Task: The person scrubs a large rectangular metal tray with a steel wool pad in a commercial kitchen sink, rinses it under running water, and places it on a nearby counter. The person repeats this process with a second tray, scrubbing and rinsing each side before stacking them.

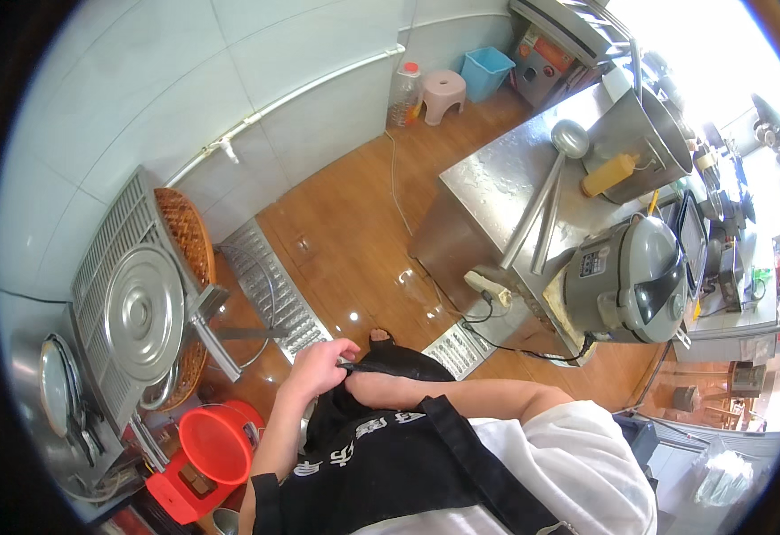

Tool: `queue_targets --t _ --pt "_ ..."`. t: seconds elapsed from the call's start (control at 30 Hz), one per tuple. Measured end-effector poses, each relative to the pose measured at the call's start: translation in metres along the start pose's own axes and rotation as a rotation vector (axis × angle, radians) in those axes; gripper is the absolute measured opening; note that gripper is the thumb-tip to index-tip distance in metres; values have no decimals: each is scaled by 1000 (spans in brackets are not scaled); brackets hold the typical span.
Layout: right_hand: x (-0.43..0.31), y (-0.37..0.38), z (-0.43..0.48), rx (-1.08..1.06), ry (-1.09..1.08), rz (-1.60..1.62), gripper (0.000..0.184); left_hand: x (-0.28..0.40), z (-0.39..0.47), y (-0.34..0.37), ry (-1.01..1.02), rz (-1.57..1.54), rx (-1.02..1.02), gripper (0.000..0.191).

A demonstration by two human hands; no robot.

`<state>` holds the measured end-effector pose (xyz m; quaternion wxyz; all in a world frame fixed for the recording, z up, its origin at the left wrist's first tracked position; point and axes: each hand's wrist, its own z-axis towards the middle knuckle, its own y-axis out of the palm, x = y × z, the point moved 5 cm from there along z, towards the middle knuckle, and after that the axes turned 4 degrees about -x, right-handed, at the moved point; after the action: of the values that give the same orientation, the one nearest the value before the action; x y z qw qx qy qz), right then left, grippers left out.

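My left hand (323, 366) pinches the upper edge of a black cloth part of the apron (390, 461) in front of my body. White lettering runs across the apron's chest. My right forearm (457, 398) crosses in front of me, and my right hand (362, 388) goes in behind the black cloth, perhaps into a pocket. Its fingers are hidden there. Below the hands, a foot in a dark open-toed shoe (381, 336) shows on the wet brown floor (336, 247).
At right, a steel worktable (497, 180) bears a grey rice cooker (620, 281), ladles (569, 139), a steel pot (637, 144) and a yellow squeeze bottle (609, 174). At left stand a slatted rack (106, 267) with a steel lid (144, 313) and a red bucket (216, 445). Metal drain grates (263, 281) cross the floor.
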<state>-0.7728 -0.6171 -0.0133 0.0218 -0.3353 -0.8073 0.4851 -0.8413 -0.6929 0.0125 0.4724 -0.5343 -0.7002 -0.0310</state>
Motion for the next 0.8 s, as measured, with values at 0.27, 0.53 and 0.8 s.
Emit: queue_targets --t 0.27,0.53,0.8 --pt "79 17 -8 488 108 749 21 34 41 -21 64 15 -56 41" --pt "115 -15 -11 223 -30 817 21 -7 65 -27 -22 74 -93 41" --pt "175 -97 -43 431 192 1049 15 17 124 -100 -1 148 4 30"
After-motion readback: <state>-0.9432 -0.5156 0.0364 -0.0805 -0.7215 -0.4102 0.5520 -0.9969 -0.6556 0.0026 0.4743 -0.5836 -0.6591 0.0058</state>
